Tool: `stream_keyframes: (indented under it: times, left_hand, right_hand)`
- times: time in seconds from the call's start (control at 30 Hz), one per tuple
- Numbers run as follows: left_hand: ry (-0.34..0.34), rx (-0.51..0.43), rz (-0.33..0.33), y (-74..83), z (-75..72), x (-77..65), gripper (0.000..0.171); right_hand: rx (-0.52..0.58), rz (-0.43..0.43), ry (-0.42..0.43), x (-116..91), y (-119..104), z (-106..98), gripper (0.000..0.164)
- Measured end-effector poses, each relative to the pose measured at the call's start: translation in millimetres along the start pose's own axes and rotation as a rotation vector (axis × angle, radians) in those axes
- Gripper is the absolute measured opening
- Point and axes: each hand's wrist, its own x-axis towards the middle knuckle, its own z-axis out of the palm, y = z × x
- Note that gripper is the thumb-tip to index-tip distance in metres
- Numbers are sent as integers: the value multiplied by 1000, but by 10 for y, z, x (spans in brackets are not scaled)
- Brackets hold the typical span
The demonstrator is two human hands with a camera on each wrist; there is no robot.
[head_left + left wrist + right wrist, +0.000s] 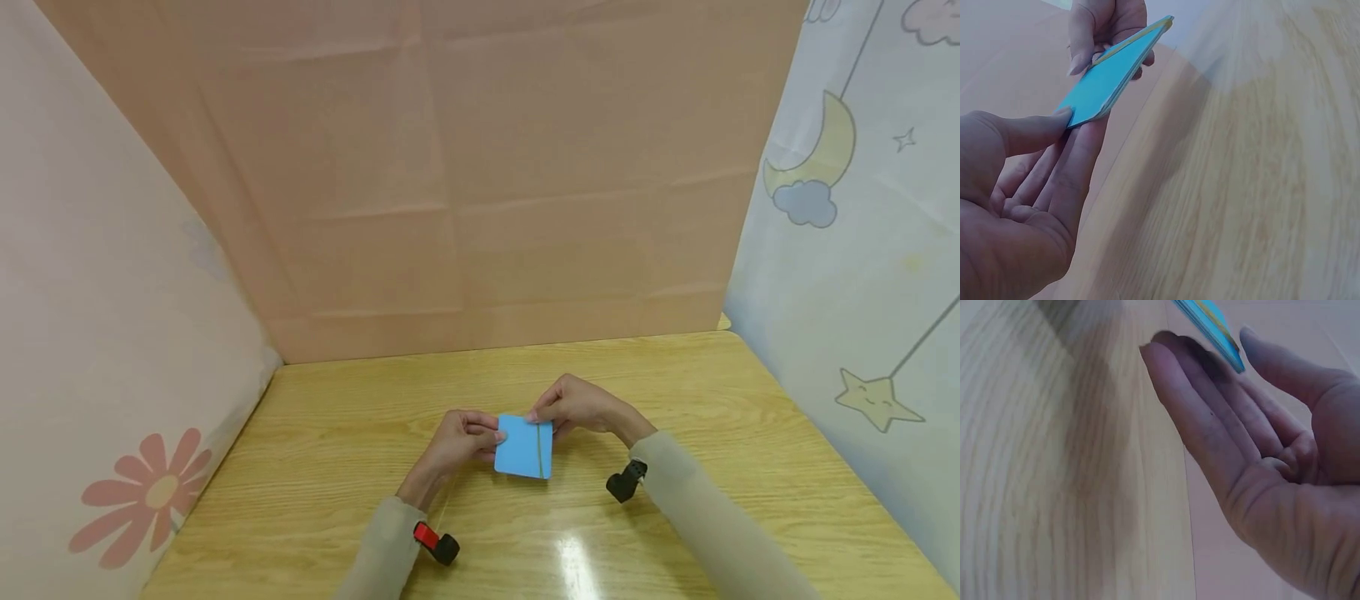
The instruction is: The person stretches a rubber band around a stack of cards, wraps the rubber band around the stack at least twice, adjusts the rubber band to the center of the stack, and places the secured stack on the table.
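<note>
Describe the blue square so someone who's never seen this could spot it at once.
Find the wooden table, then the left hand and right hand above it. Between them they pinch the blue square, set apart by its bright colour and thin yellowish band.

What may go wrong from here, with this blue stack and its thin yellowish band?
The thin band lies near one edge of the blue stack, so it might slip off and let the layers spread. Also, the left grip pinches the stack only near its edge, above the table; if this hold loosens, the stack could tilt or drop.
</note>
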Motion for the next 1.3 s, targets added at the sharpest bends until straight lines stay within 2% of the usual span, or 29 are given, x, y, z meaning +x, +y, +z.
stream_keyframes:
  times: [0.23, 0.43, 0.87, 1.3]
  left_hand:
    - [13, -4, -1, -18, -18, -7, 17]
    - [14, 4, -15, -28, -11, -5, 18]
    - [1, 29, -13, 11, 75, -24, 19]
    - [-15, 0, -20, 32, 78, -47, 18]
  right_hand:
    - [-24, 45, -67, -82, -52, -79, 18]
    - [-54, 21, -88, -87, -75, -77, 19]
    - [-85, -19, -72, -12, -64, 17, 18]
    - [-50, 1, -64, 14, -53, 31, 21]
